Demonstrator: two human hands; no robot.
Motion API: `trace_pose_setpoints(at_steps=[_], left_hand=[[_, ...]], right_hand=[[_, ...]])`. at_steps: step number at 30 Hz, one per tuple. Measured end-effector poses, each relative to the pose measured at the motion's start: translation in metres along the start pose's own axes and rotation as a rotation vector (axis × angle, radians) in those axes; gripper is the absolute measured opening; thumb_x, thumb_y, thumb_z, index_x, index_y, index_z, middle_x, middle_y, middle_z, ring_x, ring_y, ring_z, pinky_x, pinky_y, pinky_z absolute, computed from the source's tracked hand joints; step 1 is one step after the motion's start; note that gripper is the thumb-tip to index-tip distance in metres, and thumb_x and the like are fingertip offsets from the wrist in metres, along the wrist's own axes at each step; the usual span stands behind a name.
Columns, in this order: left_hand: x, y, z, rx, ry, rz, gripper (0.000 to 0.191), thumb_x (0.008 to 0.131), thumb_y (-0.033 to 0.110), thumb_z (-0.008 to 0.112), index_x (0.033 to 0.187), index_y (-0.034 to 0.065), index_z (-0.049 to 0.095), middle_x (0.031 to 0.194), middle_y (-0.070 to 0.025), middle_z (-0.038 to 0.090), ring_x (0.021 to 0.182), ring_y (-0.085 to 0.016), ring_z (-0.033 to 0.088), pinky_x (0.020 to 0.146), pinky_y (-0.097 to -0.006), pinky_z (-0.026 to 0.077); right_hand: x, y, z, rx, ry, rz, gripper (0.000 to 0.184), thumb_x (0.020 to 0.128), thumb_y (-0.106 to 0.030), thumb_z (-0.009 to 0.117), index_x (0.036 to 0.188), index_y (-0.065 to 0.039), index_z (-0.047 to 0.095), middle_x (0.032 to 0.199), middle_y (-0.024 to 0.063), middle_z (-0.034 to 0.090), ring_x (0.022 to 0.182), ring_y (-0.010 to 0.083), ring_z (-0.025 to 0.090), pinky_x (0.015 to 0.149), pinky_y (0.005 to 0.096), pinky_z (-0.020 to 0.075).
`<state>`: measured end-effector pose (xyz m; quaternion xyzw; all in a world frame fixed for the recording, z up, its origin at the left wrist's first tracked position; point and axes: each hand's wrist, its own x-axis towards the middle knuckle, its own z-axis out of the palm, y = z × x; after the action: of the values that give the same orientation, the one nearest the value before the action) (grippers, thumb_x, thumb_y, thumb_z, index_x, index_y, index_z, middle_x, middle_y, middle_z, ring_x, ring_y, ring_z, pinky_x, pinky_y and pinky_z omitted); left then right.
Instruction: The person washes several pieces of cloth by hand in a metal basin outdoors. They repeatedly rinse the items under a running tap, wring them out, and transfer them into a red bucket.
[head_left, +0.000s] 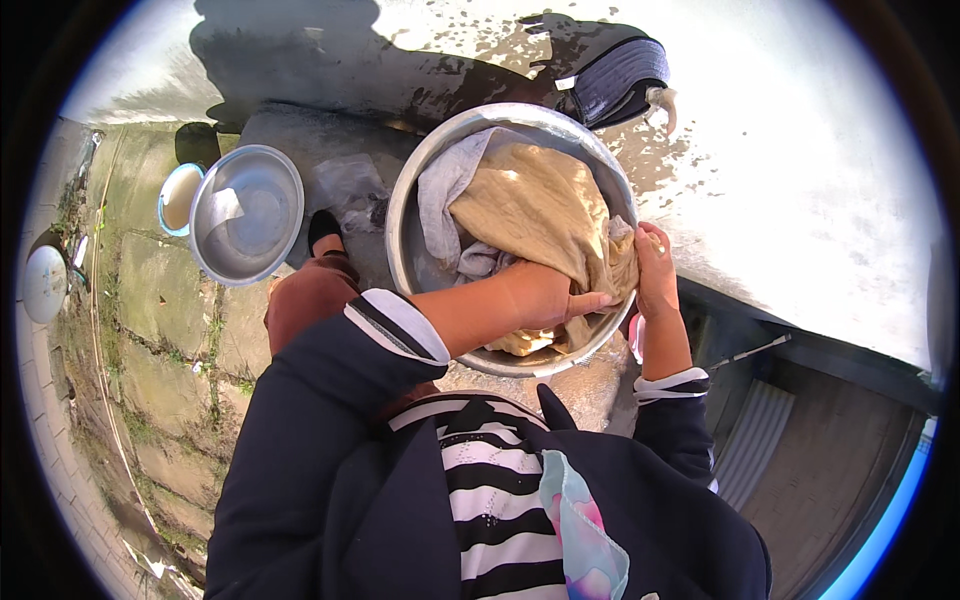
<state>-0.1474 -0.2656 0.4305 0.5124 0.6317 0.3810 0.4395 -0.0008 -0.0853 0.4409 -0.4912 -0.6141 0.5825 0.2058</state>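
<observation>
A large round metal basin (400, 232) stands in front of me with a tan cloth (525, 195) and a pale grey cloth (442, 180) heaped in it. My left hand (551, 294) reaches across the near part of the basin and grips the tan cloth near its right side; folds hide part of the fingers. At the basin's right rim, my right hand (658, 270) holds a gathered end of the tan cloth. More light yellowish cloth (525, 343) lies low in the basin, below my left forearm.
To the left are a smaller metal basin (259, 240), a blue-rimmed bowl (180, 199) and a clear plastic bag (349, 180). Dark ribbed fabric (622, 79) lies on the pale surface beyond the large basin. A pink object (637, 337) sits beside my right wrist. My shoe (324, 225) is near the bag.
</observation>
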Motion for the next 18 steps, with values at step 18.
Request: trace_pose_setpoints(at_steps=[18], left_hand=[[-0.028,-0.028,0.007,0.245,0.01,0.114,0.057,0.081,0.041,0.067,0.12,0.0008,0.061,0.119,-0.0219,0.063,0.119,-0.037,0.055,0.104,-0.046,0.04]], right_hand=[[-0.014,-0.063,0.22,-1.086,-0.822,-0.641,0.036,0.084,-0.027,0.071,0.11,-0.004,0.061,0.097,0.0118,0.067,0.09,0.0304,0.065,0.084,0.0381,0.0495]])
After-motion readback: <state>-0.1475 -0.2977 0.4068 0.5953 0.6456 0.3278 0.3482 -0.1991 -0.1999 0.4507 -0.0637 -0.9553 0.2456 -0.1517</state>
